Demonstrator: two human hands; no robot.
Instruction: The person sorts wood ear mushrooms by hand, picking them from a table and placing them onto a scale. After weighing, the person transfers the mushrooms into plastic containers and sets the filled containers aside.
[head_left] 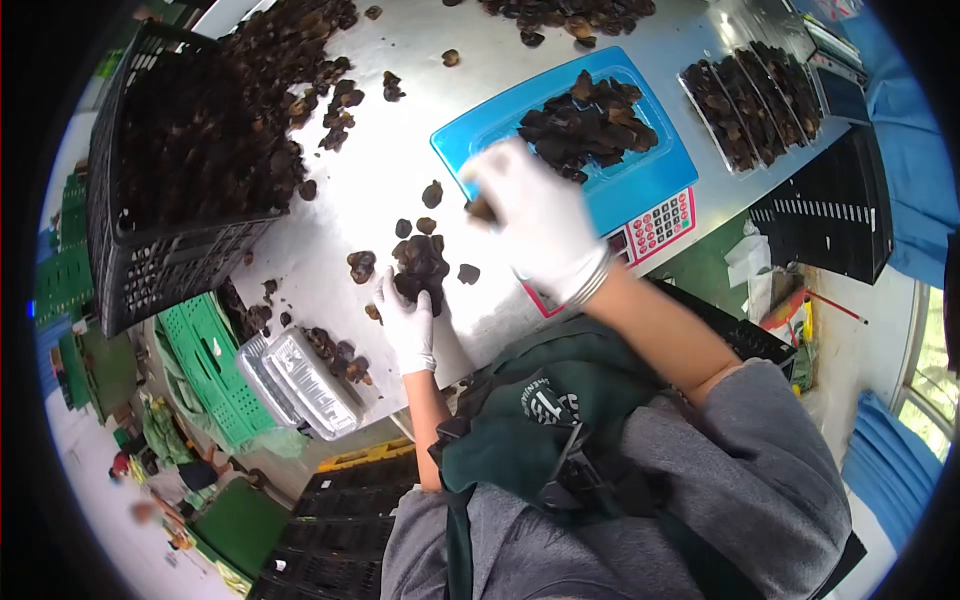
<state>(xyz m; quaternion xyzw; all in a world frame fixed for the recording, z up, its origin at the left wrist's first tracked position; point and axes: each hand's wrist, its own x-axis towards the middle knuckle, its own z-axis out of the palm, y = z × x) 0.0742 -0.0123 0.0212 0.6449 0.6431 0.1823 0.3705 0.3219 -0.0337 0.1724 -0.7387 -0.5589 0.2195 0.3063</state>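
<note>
My left hand (407, 322), in a white glove, rests at a small heap of dark brown, flat pieces (420, 262) on the metal table; its fingers are apart at the heap's lower edge. My right hand (530, 205), also gloved and blurred by motion, is over the near left edge of a blue tray (660, 185). Its fingers are closed on a dark piece (482, 210). More dark pieces (590, 125) are piled in the tray, which sits on a scale with a red-edged keypad (660, 222).
A black crate (190, 225) heaped with dark pieces stands at the left. Filled clear packs (750, 105) lie at the right. Empty clear containers (315, 385) are stacked at the near left edge. Beyond the table at lower left is another person (185, 480).
</note>
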